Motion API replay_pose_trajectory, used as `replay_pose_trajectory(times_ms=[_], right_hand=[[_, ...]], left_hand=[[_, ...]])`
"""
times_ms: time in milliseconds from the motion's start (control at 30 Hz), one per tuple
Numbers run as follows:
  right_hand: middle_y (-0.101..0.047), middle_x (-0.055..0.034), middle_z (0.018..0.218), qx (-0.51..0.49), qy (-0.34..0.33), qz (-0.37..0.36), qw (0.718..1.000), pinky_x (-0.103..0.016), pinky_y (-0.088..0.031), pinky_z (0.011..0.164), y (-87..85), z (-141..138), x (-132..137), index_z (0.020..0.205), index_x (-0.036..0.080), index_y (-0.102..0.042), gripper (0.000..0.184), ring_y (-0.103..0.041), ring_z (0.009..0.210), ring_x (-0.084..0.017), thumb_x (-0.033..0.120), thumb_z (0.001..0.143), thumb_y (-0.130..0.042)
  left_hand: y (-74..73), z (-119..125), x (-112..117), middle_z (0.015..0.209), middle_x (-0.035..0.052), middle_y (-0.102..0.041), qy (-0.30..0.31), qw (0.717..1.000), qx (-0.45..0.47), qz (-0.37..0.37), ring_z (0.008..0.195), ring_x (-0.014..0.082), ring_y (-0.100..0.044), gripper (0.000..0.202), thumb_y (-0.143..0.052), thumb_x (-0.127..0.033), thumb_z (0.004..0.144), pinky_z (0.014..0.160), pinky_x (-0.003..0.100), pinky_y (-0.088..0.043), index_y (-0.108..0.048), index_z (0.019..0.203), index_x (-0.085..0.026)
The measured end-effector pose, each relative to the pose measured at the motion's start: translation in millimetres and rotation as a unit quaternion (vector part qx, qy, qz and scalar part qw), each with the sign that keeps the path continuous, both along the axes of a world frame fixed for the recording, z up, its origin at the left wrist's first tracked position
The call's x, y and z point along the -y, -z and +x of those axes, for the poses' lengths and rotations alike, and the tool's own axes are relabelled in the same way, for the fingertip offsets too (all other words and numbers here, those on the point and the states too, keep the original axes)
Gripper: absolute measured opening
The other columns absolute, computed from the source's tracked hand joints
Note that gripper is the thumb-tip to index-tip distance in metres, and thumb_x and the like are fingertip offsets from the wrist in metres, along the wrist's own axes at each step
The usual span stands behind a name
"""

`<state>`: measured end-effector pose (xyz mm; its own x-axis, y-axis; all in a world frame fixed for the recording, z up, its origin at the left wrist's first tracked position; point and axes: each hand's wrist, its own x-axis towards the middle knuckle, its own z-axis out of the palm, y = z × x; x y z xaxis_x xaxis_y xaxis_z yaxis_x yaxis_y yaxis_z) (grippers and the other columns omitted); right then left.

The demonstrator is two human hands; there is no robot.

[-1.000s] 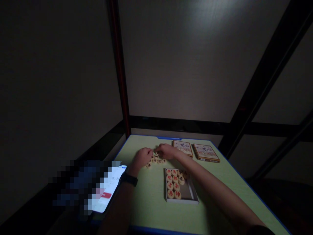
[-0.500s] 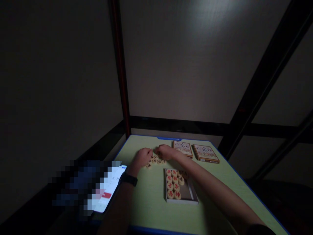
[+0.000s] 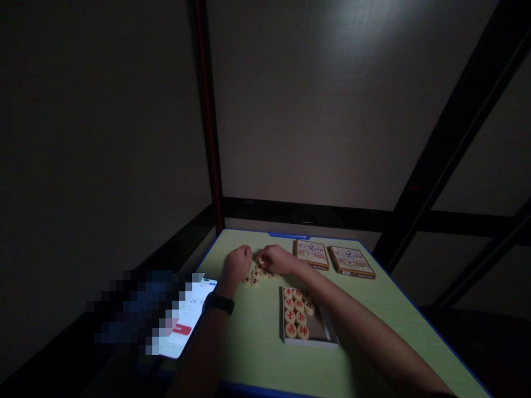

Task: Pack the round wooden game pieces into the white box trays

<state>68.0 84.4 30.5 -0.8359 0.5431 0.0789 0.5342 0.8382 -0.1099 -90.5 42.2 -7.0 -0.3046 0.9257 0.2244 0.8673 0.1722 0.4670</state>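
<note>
Both my hands rest at the far middle of a pale green table (image 3: 257,342), over a small heap of round wooden chess discs (image 3: 256,275). My left hand (image 3: 237,263) is curled into a loose fist at the heap's left side, a dark watch on its wrist. My right hand (image 3: 275,258) has its fingers pinched together at the heap's top; whatever it holds is too small to name. Nearer to me lies a shallow grey box tray (image 3: 321,330) with several discs marked in red lined up in its left half.
Two flat orange-edged game boxes (image 3: 312,252) (image 3: 352,261) lie side by side at the table's far right. A lit phone (image 3: 186,323) sits at the left edge beside a blurred patch. Dark frame bars and pale walls surround the table.
My left hand has pulled a little left and up from the heap, closing into a fist. My right hand has shifted slightly left over the discs.
</note>
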Motion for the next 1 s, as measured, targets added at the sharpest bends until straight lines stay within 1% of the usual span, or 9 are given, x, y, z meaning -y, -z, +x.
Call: replay_pose_trajectory(times_ms=[200, 333, 500, 667, 733, 767, 833, 900, 1000], right_hand=[[-0.078, -0.0047, 0.093, 0.034, 0.009, -0.001, 0.999, -0.023, -0.044, 0.072, 2.9, -19, 8, 0.097, 0.021, -0.076, 0.028, -0.070, 0.087, -0.020, 0.012, 0.075, -0.062], [-0.078, -0.0078, 0.093, 0.049, 0.024, 0.006, 0.998, -0.025, -0.045, 0.071, 3.4, -24, 8, 0.096, 0.020, -0.075, 0.025, -0.071, 0.088, -0.023, 0.014, 0.075, -0.063], [-0.075, -0.0143, 0.101, 0.036, 0.034, 0.025, 0.998, -0.029, -0.046, 0.074, 2.6, -21, 11, 0.112, 0.014, -0.066, 0.034, -0.069, 0.091, -0.027, 0.014, 0.078, -0.062], [-0.069, -0.0168, 0.112, -0.033, 0.052, 0.049, 0.997, -0.033, -0.045, 0.086, -3.2, 4, 20, 0.124, 0.010, -0.053, 0.035, -0.063, 0.104, -0.026, 0.012, 0.089, -0.050], [-0.067, -0.0178, 0.115, -0.105, 0.048, 0.061, 0.991, -0.036, -0.045, 0.090, -3.4, 22, 25, 0.124, 0.011, -0.051, 0.033, -0.061, 0.107, -0.026, 0.013, 0.091, -0.048], [-0.067, -0.0177, 0.113, -0.149, 0.041, 0.066, 0.986, -0.038, -0.045, 0.090, -2.7, 31, 29, 0.122, 0.012, -0.052, 0.031, -0.061, 0.105, -0.026, 0.014, 0.092, -0.048], [-0.067, -0.0163, 0.108, -0.222, 0.022, 0.078, 0.972, -0.040, -0.047, 0.088, -0.2, 48, 38, 0.119, 0.013, -0.054, 0.027, -0.061, 0.100, -0.026, 0.015, 0.093, -0.048], [-0.067, -0.0146, 0.106, -0.271, 0.004, 0.085, 0.959, -0.040, -0.048, 0.087, 2.6, 63, 48, 0.120, 0.016, -0.053, 0.028, -0.060, 0.098, -0.026, 0.015, 0.093, -0.047], [-0.067, -0.0126, 0.107, -0.336, -0.014, 0.096, 0.937, -0.040, -0.050, 0.086, 5.3, 78, 63, 0.126, 0.019, -0.052, 0.032, -0.061, 0.096, -0.024, 0.017, 0.095, -0.048]], left_hand=[[-12.5, 7, 6, 0.106, 0.0120, -0.076, -0.023, 0.999, -0.010, -0.025, 0.096, 0.0217, -0.068, 0.041, -0.033, -0.026, 0.100, 0.076, 0.028, -0.042, -0.073, 0.101, -0.018], [-15.7, 8, 8, 0.105, 0.0121, -0.076, -0.023, 1.000, -0.001, -0.021, 0.096, 0.0222, -0.068, 0.040, -0.034, -0.025, 0.099, 0.077, 0.028, -0.043, -0.073, 0.099, -0.018], [-14.2, 8, 7, 0.104, 0.0140, -0.075, -0.032, 0.997, 0.075, -0.009, 0.096, 0.0237, -0.068, 0.037, -0.037, -0.027, 0.099, 0.078, 0.029, -0.043, -0.073, 0.094, -0.017], [-8.9, 21, 1, 0.088, 0.0089, -0.073, 0.014, 0.987, 0.161, 0.017, 0.084, 0.0188, -0.065, 0.036, -0.038, -0.029, 0.099, 0.074, 0.026, -0.044, -0.068, 0.084, -0.017], [-6.5, 31, 1, 0.078, 0.0056, -0.069, 0.085, 0.954, 0.286, 0.035, 0.072, 0.0153, -0.062, 0.039, -0.038, -0.036, 0.100, 0.068, 0.024, -0.044, -0.065, 0.082, -0.016], [-5.6, 36, 2, 0.074, 0.0040, -0.066, 0.133, 0.918, 0.372, 0.040, 0.067, 0.0137, -0.059, 0.041, -0.040, -0.043, 0.100, 0.064, 0.024, -0.043, -0.064, 0.082, -0.015], [-5.3, 45, 7, 0.071, 0.0016, -0.062, 0.221, 0.824, 0.521, 0.030, 0.060, 0.0109, -0.054, 0.045, -0.052, -0.057, 0.092, 0.058, 0.022, -0.041, -0.062, 0.082, -0.014], [-7.1, 53, 13, 0.071, 0.0007, -0.060, 0.281, 0.754, 0.594, -0.002, 0.059, 0.0090, -0.052, 0.050, -0.067, -0.064, 0.079, 0.056, 0.021, -0.037, -0.061, 0.081, -0.014], [-13.1, 60, 22, 0.071, -0.0002, -0.058, 0.328, 0.697, 0.636, -0.048, 0.060, 0.0071, -0.050, 0.054, -0.081, -0.061, 0.066, 0.052, 0.019, -0.032, -0.061, 0.079, -0.013]])
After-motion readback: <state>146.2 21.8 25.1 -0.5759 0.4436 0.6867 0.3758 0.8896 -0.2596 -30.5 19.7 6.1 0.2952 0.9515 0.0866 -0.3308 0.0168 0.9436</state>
